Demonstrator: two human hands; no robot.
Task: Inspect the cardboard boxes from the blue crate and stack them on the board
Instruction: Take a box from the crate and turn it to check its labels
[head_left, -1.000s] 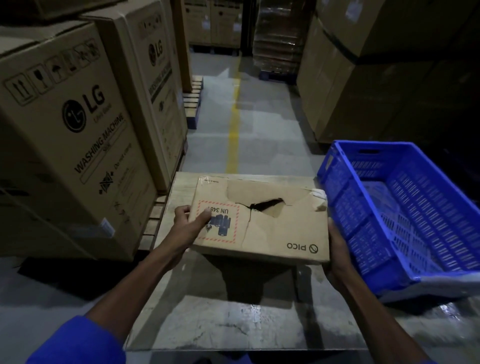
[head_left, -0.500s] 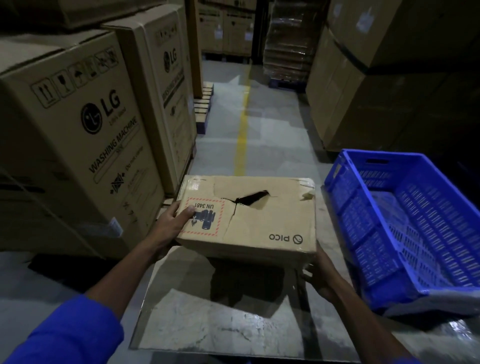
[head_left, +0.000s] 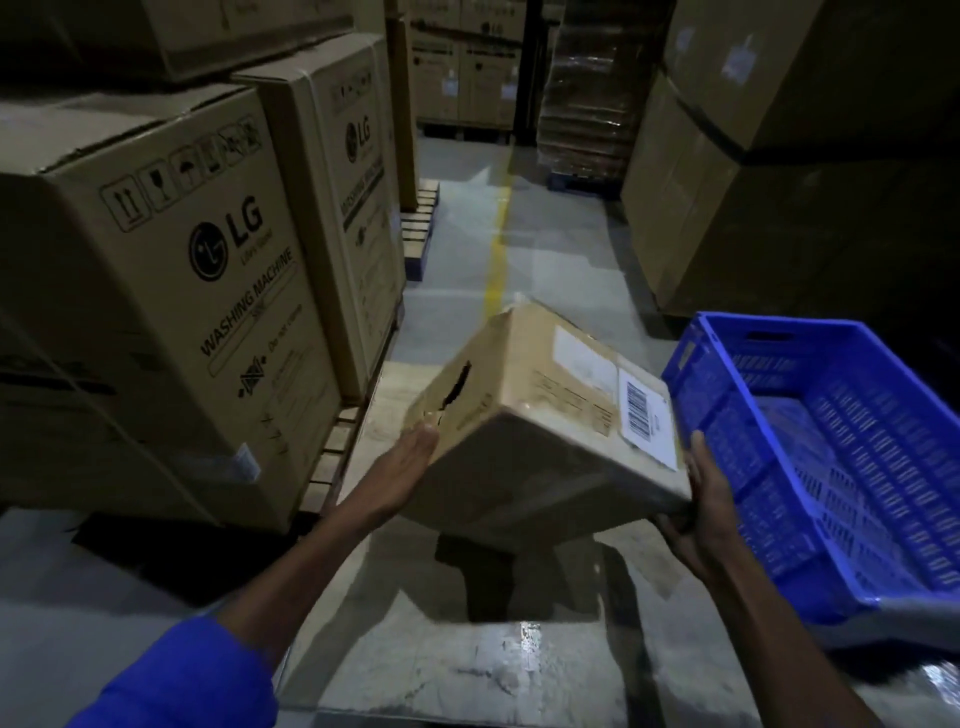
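A brown cardboard box (head_left: 550, 415) hangs tilted in the air above the flat board (head_left: 467, 670) on the floor. One face has a torn hole and faces left; a barcode label shows on the upward face. My left hand (head_left: 410, 462) presses flat against the torn face with straight fingers. My right hand (head_left: 706, 499) grips the box's lower right corner, thumb up along the labelled side and fingers curled beneath. The blue crate (head_left: 748, 467) stands to the right of the board, with no box visible inside it.
Tall LG washing machine cartons (head_left: 171, 291) on wooden pallets line the left. Large brown cartons (head_left: 727, 182) rise at the right behind the crate. A yellow floor line (head_left: 498, 254) runs down the aisle toward a wrapped pallet (head_left: 582, 104).
The box has been rolled from lying flat, torn top upward, to a steep tilt. The torn face now points left and the barcode side has come up. My right hand rose with the corner.
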